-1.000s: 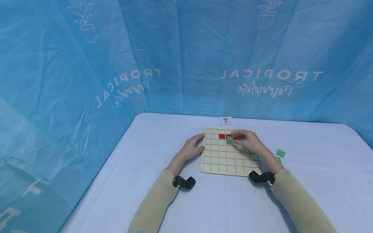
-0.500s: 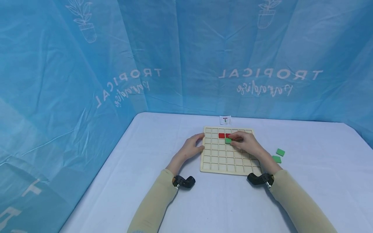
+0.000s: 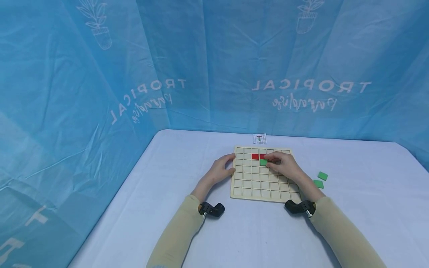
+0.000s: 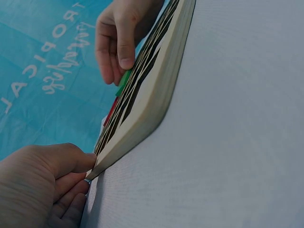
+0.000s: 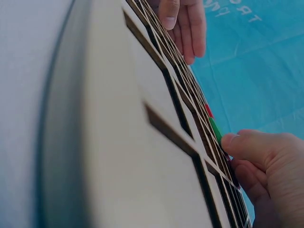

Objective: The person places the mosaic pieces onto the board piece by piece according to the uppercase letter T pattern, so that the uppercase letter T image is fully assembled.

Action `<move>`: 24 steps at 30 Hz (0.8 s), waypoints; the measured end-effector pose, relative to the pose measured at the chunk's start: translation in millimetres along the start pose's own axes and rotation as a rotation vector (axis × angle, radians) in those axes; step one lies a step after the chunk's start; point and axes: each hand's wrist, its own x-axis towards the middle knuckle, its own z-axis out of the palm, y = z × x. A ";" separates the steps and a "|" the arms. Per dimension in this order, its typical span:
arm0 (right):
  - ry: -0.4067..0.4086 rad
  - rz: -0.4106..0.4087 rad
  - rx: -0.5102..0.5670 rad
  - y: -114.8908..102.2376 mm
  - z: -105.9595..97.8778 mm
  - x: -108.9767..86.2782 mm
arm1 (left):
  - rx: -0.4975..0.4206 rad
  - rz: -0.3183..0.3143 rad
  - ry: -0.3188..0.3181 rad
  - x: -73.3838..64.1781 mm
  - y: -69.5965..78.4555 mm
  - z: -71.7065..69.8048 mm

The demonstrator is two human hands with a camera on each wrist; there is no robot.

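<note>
A pale wooden grid board [image 3: 249, 186] lies on the white cloth. My left hand [image 3: 219, 169] rests against its left edge, thumb and fingers spread apart and touching the rim. Over the upper middle of the board, my right hand [image 3: 284, 165] pinches a green square tile [image 3: 263, 162], the thumb at its right side. This tile sits just below a red tile [image 3: 262, 156], partly covered by the right fingers. Another red tile [image 3: 255, 156] is in the cell to the left. In the right wrist view the right thumb touches the green tile [image 5: 215, 129]. Cells beneath the right hand are hidden.
Two loose green tiles, an upper one [image 3: 323, 175] and a lower one [image 3: 318, 184], lie right of the board. Behind the board is a small printed card [image 3: 259, 139] showing a T on a grid. Blue curtains [image 3: 214, 67] stand behind and to the left.
My right hand has lowered the green tile from a tilted position to lie flat in the cell below the red tile. The left hand has stayed at the board's edge.
</note>
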 end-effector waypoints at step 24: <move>-0.005 -0.009 -0.052 -2.3 -0.2 -1.3 | -0.011 0.000 -0.004 0.0 0.2 -0.2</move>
